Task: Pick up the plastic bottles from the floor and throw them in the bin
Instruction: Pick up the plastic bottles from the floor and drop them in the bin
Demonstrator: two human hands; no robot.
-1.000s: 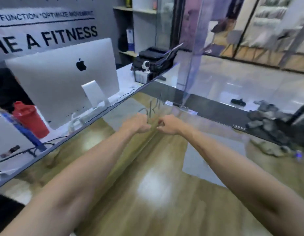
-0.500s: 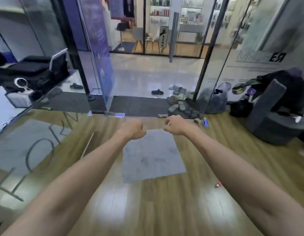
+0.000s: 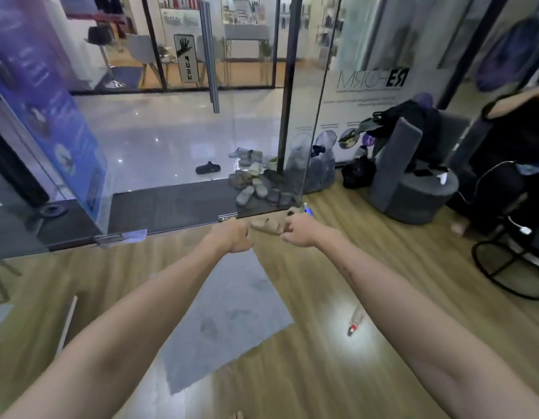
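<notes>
Both arms stretch forward over the wooden floor. My left hand (image 3: 233,237) and my right hand (image 3: 298,233) are closed fists with nothing in them, about a hand's width apart. A clear plastic bottle with a red cap (image 3: 356,321) lies on the floor below my right forearm, in a bright light patch. A second bottle with a blue cap (image 3: 307,209) lies by the glass door frame, just beyond my right hand. No bin is in view.
A grey mat (image 3: 232,322) lies under my arms. Several slippers (image 3: 253,186) pile at the open glass door (image 3: 211,55). A grey round chair (image 3: 413,189) with bags and a black chair base (image 3: 510,267) stand at the right.
The view has swung right from the reception counter and computer to the glass entrance and floor. Both fists kept their pose. The bottles came into view.
</notes>
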